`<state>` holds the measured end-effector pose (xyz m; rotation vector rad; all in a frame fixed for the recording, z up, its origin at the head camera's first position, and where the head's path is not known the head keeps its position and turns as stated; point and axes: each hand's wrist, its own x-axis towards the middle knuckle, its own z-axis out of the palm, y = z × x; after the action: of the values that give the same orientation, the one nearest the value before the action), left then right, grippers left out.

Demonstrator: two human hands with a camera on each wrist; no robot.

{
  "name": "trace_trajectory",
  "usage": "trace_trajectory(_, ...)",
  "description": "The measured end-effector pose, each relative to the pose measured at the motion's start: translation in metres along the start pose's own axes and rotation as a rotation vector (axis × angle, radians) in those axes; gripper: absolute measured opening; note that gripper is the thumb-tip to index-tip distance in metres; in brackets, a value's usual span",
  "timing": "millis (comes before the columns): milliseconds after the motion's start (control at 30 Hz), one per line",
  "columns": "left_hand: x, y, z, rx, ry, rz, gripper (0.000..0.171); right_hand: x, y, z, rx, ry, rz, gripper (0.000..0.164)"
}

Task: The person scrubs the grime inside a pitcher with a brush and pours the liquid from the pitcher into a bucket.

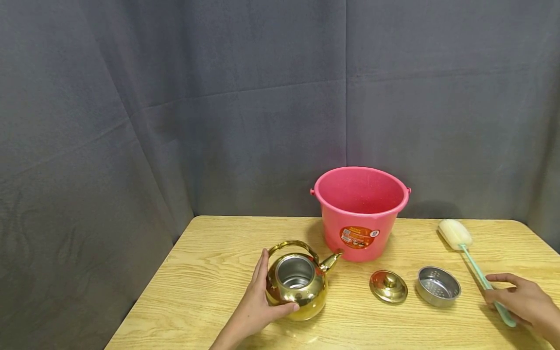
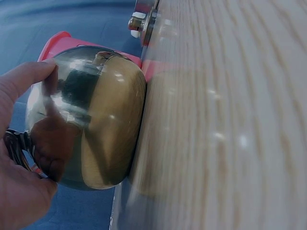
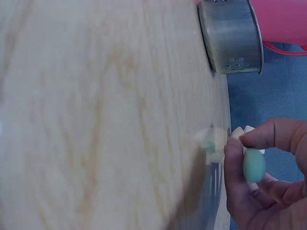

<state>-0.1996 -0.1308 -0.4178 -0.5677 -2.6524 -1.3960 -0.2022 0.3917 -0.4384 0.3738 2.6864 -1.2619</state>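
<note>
A gold teapot (image 1: 302, 304) without its lid stands on the table, its spout toward the bucket. My left hand (image 1: 259, 301) grips the teapot's round body, the thumb at the near side and the fingers on the far left beside the handle. In the left wrist view the thumb rests on the shiny body (image 2: 112, 110). On the right, my right hand (image 1: 520, 299) pinches the pale green handle (image 1: 476, 269) of a sponge brush. Its cream sponge head (image 1: 455, 234) points away from me. The right wrist view shows the handle's end (image 3: 254, 165) between thumb and fingers.
Behind the teapot stands a pink bucket (image 1: 341, 218). A gold lid (image 1: 388, 288) lies between the teapot and a perforated metal strainer cup (image 1: 439, 287). Grey cloth (image 1: 271, 97) hangs past the wooden table's (image 1: 218, 262) back and left edges.
</note>
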Motion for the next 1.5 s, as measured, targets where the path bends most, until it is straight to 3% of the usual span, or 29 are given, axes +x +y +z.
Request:
trace_trajectory(200, 0.000, 0.000, 0.000, 0.003, 0.005, 0.002, 0.117, -0.002, -0.004, 0.003, 0.144, -0.028, -0.061, 0.067)
trace_trajectory(533, 0.000, -0.001, 0.001, -0.002, 0.010, 0.011, 0.117, 0.000, -0.001, 0.006, 0.076, 0.050, -0.151, 0.057)
trace_trajectory(1000, 0.000, -0.001, 0.001, 0.005, 0.013, 0.009, 0.118, 0.004, 0.001, 0.005, -0.023, 0.188, -0.083, 0.048)
trace_trajectory(1500, 0.000, -0.001, 0.000, 0.002, 0.014, 0.008, 0.118, -0.012, -0.014, 0.002, -0.018, 0.202, -0.140, 0.045)
